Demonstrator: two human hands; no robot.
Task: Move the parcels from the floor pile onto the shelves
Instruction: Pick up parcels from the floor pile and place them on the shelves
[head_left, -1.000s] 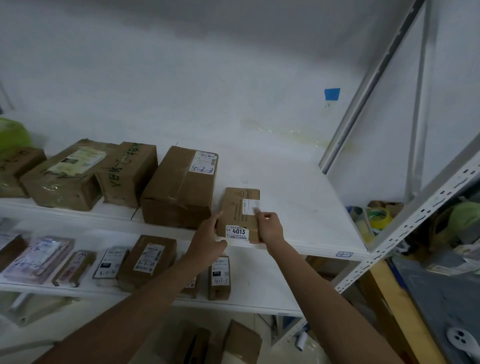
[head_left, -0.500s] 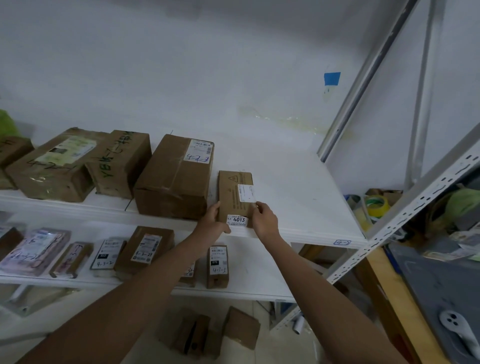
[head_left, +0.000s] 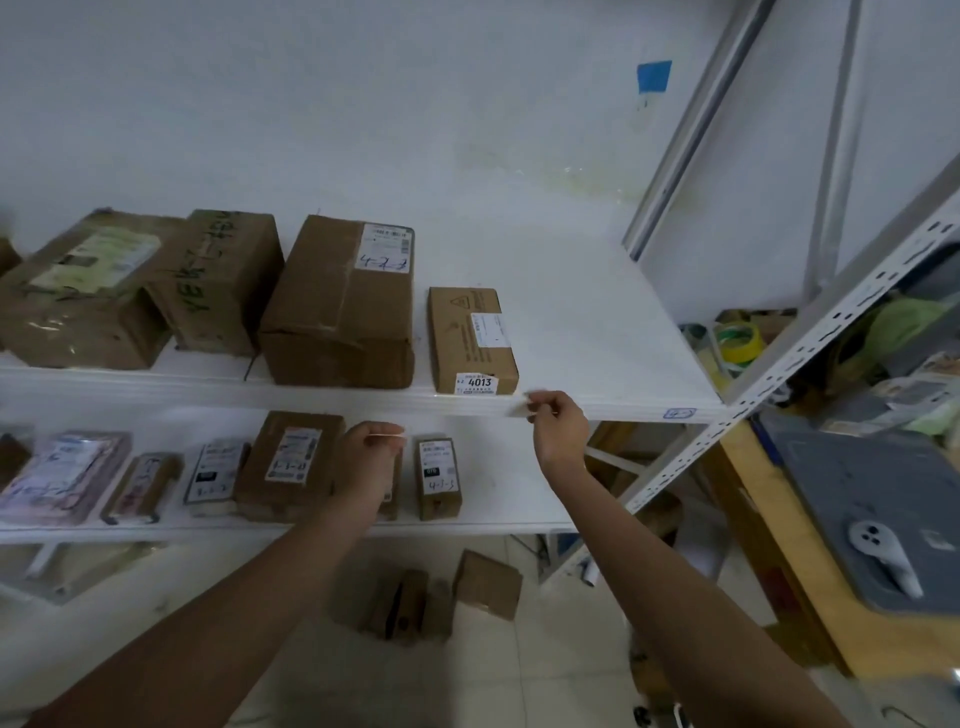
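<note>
Upper shelf (head_left: 597, 332): white board, brown boxes in a row along it.
Lower shelf (head_left: 498, 483): smaller labelled parcels lined up near its front.
Big box (head_left: 337, 306): tallest on the upper shelf, with a handwritten label on top.
Floor pile (head_left: 441, 597): brown parcels on the tiles, at 6 o'clock in my view.
4013 parcel (head_left: 470, 343): flat at the upper shelf's front edge, just beside the big box at its 3 o'clock, apart from both hands.
Right hand (head_left: 561, 434): at the parcel's 5 o'clock by the shelf lip, fingertips drawn together. It is blurred, so I cannot tell whether they pinch anything.
Left hand (head_left: 369, 460): at the parcel's 7 o'clock, fingers loosely curled, holding nothing I can see.
</note>
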